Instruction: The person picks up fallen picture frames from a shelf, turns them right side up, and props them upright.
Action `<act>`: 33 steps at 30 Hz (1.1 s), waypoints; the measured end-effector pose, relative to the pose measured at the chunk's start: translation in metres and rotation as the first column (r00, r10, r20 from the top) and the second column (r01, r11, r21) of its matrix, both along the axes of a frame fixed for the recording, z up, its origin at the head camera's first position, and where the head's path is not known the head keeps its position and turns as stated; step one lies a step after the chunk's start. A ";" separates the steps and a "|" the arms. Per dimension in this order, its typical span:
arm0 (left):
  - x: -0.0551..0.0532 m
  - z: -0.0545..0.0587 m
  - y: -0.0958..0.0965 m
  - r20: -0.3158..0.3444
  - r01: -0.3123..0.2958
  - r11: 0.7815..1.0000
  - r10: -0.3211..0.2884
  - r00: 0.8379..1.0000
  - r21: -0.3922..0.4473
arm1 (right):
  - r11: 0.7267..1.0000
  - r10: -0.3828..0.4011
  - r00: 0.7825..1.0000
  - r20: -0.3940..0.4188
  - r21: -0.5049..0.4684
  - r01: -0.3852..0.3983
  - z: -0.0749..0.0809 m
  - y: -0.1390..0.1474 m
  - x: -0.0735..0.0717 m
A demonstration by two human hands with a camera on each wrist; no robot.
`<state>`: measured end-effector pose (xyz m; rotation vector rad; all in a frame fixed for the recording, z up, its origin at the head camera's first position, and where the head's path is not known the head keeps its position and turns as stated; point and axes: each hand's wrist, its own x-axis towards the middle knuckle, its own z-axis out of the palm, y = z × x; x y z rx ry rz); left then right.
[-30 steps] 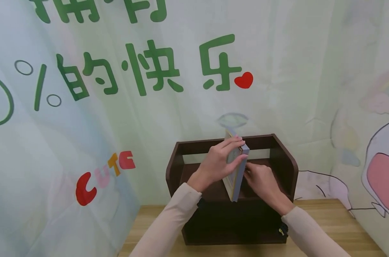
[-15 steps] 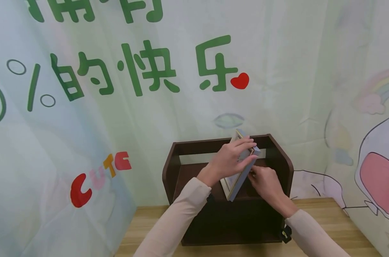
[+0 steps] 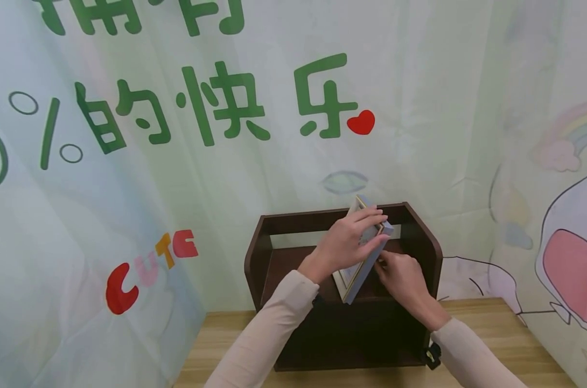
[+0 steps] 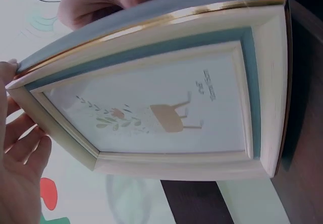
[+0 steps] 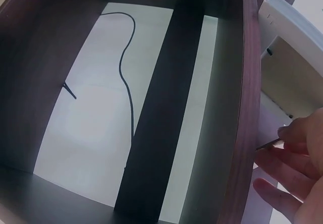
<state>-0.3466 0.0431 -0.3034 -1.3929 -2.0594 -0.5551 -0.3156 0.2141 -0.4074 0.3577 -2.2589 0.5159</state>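
A picture frame (image 3: 363, 264) with a pale border, a gold line and blue-grey sides leans to the right on the upper shelf of a dark brown rack. Its print (image 4: 151, 108) of a tan pot with leaves shows in the left wrist view. My left hand (image 3: 339, 242) holds the frame's upper end, thumb on one side and fingers on the other. Behind the frame, my right hand (image 3: 402, 275) pinches a thin flat stand piece (image 5: 271, 144) between thumb and fingers. The frame's beige back panel (image 5: 292, 75) faces that hand; the head view hides the pinched piece.
The brown rack (image 3: 431, 245) has raised sides and a rear rail, with a dark lower compartment (image 3: 351, 337). It stands on a wooden table (image 3: 492, 328) close to a printed curtain (image 3: 419, 134). A black cable (image 5: 123, 67) shows through the rack.
The picture frame has tilted further to the right, with my left hand moving along on its upper end. My right hand stays behind it. Over the last half second almost nothing moves.
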 end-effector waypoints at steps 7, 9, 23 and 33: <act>0.000 -0.001 -0.004 0.071 -0.002 0.998 -0.003 0.997 0.061 | 0.999 0.022 0.998 -0.055 -0.035 -0.024 0.002 0.002 0.006; -0.001 -0.001 -0.009 0.100 -0.003 0.995 -0.007 0.995 0.098 | 0.998 0.034 0.996 -0.077 -0.052 -0.038 0.004 0.003 0.009; -0.035 -0.018 -0.041 0.463 -0.162 0.931 -0.008 0.886 0.326 | 0.971 0.015 1.000 -0.020 -0.237 -0.020 0.015 0.002 0.040; -0.057 -0.038 -0.043 0.679 -0.271 0.945 0.076 0.730 0.185 | 0.925 0.051 0.995 0.084 -0.381 -0.015 0.023 -0.019 0.062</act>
